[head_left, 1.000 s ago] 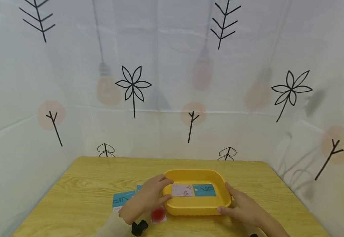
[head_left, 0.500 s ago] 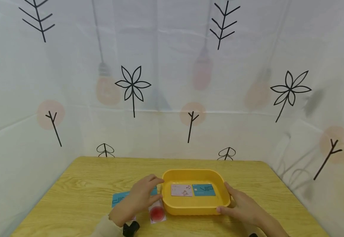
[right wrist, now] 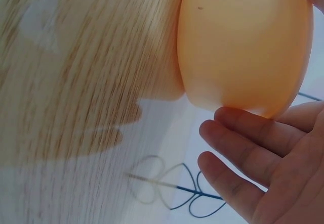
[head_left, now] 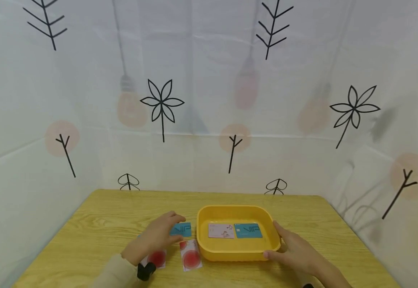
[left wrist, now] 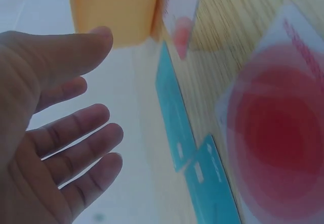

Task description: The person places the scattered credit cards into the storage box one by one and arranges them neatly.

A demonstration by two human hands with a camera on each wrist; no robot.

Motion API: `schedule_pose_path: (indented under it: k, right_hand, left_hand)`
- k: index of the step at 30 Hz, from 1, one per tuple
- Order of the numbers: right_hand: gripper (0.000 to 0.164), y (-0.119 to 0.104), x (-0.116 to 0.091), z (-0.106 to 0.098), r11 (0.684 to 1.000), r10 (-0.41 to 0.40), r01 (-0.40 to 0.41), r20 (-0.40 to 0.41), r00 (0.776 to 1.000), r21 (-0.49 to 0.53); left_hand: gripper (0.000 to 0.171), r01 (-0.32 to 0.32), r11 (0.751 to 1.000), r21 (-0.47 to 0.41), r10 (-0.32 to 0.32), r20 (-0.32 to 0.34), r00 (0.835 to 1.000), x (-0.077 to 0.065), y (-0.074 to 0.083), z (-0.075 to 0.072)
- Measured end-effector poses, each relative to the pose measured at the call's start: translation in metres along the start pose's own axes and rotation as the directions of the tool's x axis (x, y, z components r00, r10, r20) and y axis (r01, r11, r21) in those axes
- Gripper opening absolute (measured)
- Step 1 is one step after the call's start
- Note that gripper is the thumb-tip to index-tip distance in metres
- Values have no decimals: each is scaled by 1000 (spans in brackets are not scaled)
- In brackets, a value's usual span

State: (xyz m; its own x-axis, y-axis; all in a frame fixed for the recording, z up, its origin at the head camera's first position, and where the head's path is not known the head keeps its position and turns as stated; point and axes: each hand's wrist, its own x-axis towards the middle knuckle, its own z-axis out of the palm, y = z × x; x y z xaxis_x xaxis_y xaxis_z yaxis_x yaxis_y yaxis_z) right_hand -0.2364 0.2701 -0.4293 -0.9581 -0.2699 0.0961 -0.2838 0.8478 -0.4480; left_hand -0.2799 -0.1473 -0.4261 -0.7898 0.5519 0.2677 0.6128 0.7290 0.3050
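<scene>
A yellow plastic tray (head_left: pixel 238 256) stands on the table, with a pink card (head_left: pixel 221 231) and a blue VIP card (head_left: pixel 252 231) side by side on its floor. My right hand (head_left: pixel 297 253) holds the tray's right end, thumb at the near corner and fingers at the far one. To the left, my left hand (head_left: pixel 155 237) hovers over loose cards, its fingers spread and nothing between them. A blue VIP card (head_left: pixel 182 229) lies by its fingertips. Two red-circle cards (head_left: pixel 191 258) lie nearer me, one partly behind the wrist. Another blue card (left wrist: pixel 212 183) shows in the left wrist view.
The wood-grain table (head_left: pixel 86 236) reaches back to a white curtain (head_left: pixel 194 160) printed with plants and bulbs. A black wrist strap piece (head_left: pixel 145 272) sits below the left hand, at the sleeve (head_left: pixel 113 272).
My left hand has drawn away from the tray's left end, moving left over the cards and uncovering a blue card and red-circle cards. My right hand and the tray have stayed in place.
</scene>
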Motion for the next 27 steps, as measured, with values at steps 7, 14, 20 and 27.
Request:
schedule_pose_path:
  k: [7, 14, 20, 27]
  right_hand:
    - [107, -1, 1, -1, 1000, 18, -18, 16, 1000, 3]
    - [107, -1, 0, -1, 1000, 16, -16, 15, 1000, 10]
    - [106, 0, 0, 0, 1000, 4, -4, 2, 1000, 1]
    - [108, 0, 0, 0, 1000, 19, -20, 24, 1000, 16]
  left_hand:
    - [48, 82, 996, -38, -77, 117, 990, 1, -19, 1]
    - [54, 94, 995, -42, -87, 159, 983, 6, -31, 2]
    - [61, 122, 991, -47, -110, 203, 973, 10, -36, 4]
    - [62, 127, 992, -27, -118, 209, 971, 14, -38, 6]
